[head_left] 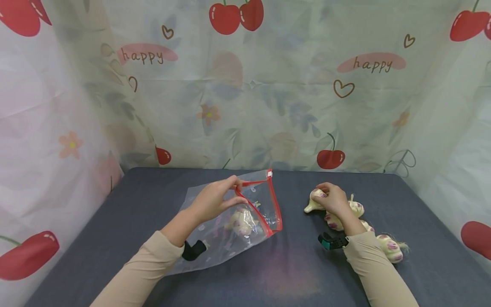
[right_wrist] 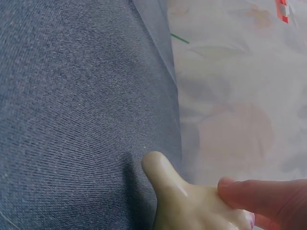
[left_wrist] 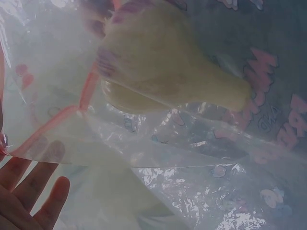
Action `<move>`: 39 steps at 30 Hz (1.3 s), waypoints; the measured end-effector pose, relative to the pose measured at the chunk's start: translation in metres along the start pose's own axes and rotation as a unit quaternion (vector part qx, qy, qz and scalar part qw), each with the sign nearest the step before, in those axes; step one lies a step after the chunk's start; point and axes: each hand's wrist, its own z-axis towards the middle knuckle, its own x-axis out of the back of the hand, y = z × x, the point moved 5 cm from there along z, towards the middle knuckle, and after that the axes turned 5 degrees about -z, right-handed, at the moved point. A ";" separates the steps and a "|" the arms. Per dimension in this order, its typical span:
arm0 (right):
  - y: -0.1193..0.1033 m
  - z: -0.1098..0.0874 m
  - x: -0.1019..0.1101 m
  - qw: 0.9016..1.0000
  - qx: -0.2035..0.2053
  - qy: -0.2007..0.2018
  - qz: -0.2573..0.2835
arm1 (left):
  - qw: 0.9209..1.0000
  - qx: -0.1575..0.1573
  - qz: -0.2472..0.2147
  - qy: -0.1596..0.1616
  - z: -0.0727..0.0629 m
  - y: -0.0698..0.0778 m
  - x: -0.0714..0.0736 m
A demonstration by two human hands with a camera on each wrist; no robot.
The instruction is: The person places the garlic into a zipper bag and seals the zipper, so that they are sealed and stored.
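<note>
Left hand: the left hand [head_left: 215, 200] pinches the red-edged mouth of the clear bag [head_left: 230, 230], holding it up and open toward 3 o'clock.
Right hand: the right hand [head_left: 333, 200] curls its grip around one garlic bulb [head_left: 315, 201] on the tabletop [head_left: 291, 273].
Doing it well: I'd keep the mouth wide and taut and feed the bulb in stem first.
Inside the bag: a garlic bulb [left_wrist: 163, 67] lies near the mouth.
Pile: more garlic [head_left: 389, 247] at 4 o'clock of the right hand.
Materials: crinkly, glossy thin film; smooth, pale, pear-shaped bulbs with purple streaks; grey woven cloth.
</note>
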 end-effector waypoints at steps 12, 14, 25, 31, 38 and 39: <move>-0.006 -0.004 0.011 0.998 0.025 0.043 0.022 | 1.000 0.003 0.004 -0.003 0.001 0.000 0.000; -0.007 -0.005 0.013 0.998 0.030 0.049 0.025 | 1.000 0.002 0.005 -0.002 0.001 0.000 0.000; -0.012 -0.010 0.023 0.998 0.021 0.041 0.040 | 1.000 -0.001 -0.001 -0.003 0.003 0.003 0.003; -0.015 -0.012 0.027 0.998 0.021 0.040 0.047 | 1.000 0.003 -0.001 -0.006 0.002 0.003 0.003; -0.017 -0.015 0.029 0.998 0.032 0.042 0.047 | 1.000 0.000 0.001 -0.003 0.003 0.002 0.003; -0.018 -0.015 0.029 0.997 0.034 0.042 0.049 | 1.000 -0.001 0.002 -0.003 0.003 0.002 0.003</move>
